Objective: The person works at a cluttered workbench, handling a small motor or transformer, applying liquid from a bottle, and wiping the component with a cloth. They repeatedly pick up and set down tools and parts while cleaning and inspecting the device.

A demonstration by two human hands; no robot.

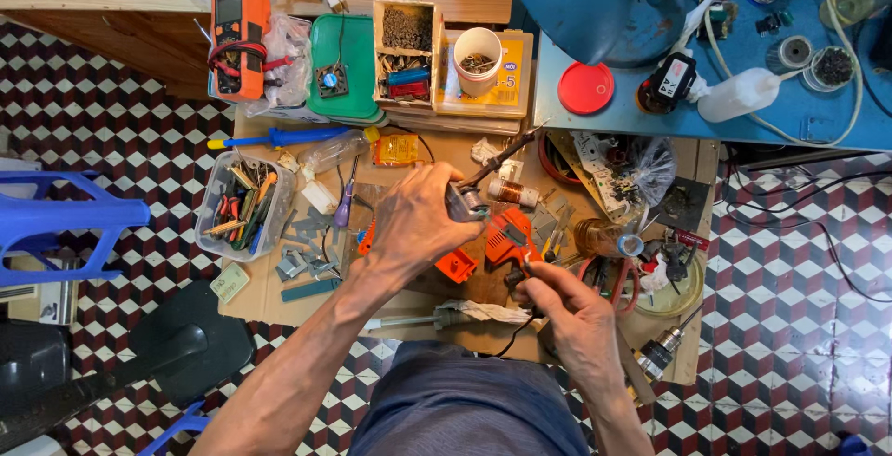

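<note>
left hand (413, 224): wrapped tight round a small motor (467, 201), mid-bench
right hand (567, 312): pinched on a black wire (514, 333), near front edge
soldering iron (497, 157): long axis slanting toward back-right, tip end at motor, closer to left hand

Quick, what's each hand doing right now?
Left hand: closed around a small motor.
Right hand: closed, pinching a black cable.

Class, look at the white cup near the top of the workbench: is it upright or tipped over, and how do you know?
Upright. The white cup stands on a yellow box with its round mouth facing up, and small dark bits show inside it.
</note>
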